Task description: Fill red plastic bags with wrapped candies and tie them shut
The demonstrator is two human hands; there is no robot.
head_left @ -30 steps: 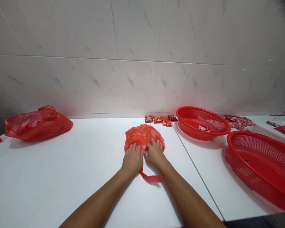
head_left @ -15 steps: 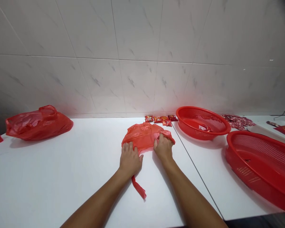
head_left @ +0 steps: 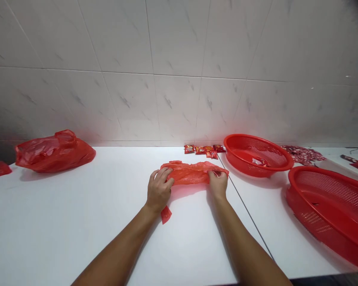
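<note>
A thin red plastic bag [head_left: 191, 174] is stretched sideways just above the white table [head_left: 77, 222], in the middle of the view. My left hand [head_left: 158, 190] is closed on its left edge, and a loose red handle strip [head_left: 166, 214] hangs below that hand. My right hand [head_left: 218, 183] is closed on the bag's right edge. The two hands are apart, with the bag pulled taut between them.
A stuffed red plastic bag [head_left: 55, 151] lies at the far left by the tiled wall. Several small red packets [head_left: 204, 149] sit against the wall. Two red mesh baskets stand at right, a smaller one [head_left: 258, 155] and a larger one [head_left: 331, 210]. More red packets [head_left: 301, 153] lie behind them.
My hands were together, pressing the bag flat on the table. They have moved apart, taken the bag's edges and lifted and stretched it sideways. The handle strip has swung under my left hand.
</note>
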